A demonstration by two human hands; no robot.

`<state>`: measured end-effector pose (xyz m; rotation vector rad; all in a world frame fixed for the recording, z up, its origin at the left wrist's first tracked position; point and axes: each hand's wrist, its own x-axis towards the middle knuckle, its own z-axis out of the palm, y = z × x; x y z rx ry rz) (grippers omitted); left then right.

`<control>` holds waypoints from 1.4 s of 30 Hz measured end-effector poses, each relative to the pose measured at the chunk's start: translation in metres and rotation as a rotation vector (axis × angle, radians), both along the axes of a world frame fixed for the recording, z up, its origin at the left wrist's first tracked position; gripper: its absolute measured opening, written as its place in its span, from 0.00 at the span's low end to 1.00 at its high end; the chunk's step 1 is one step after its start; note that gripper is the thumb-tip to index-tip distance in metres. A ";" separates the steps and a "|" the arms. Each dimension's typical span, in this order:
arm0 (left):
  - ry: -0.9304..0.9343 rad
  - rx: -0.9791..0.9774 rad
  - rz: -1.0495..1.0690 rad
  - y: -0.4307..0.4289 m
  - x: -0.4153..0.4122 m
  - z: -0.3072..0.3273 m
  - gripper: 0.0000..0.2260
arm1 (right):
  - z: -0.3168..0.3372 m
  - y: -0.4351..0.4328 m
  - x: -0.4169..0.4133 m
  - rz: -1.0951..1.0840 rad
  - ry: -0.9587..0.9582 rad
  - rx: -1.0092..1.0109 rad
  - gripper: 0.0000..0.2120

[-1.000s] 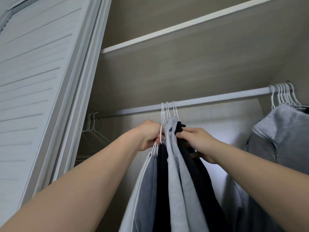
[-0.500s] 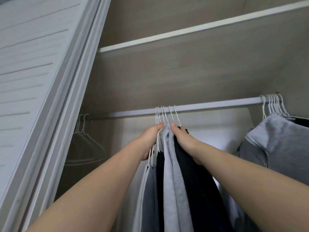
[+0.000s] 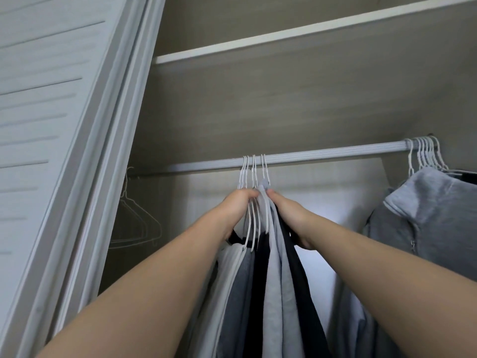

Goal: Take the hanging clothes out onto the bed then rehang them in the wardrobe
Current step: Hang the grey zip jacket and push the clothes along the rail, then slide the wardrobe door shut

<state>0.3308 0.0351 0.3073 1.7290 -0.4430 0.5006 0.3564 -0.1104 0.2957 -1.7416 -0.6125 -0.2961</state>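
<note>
A bunch of grey, light grey and black clothes hangs on several white wire hangers hooked over the grey wardrobe rail near its middle. My left hand grips the hanger necks from the left, just below the rail. From the right, my right hand presses against the bunch, fingertips at the top of the light grey garment. Both arms reach up into the wardrobe.
More grey clothes hang on white hangers at the rail's right end. Empty wire hangers hang at the far left. A shelf runs above the rail. The white louvred door stands at the left.
The view has tilted and moved closer to the rail. My right hand went from clutching the dark garment to pressing its fingers against the bunch, and both hands have risen nearer the hooks.
</note>
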 end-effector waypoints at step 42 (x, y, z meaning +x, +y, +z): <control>-0.459 1.203 1.095 0.178 -0.334 -0.222 0.24 | -0.181 0.062 -0.295 -0.213 -1.360 -0.859 0.18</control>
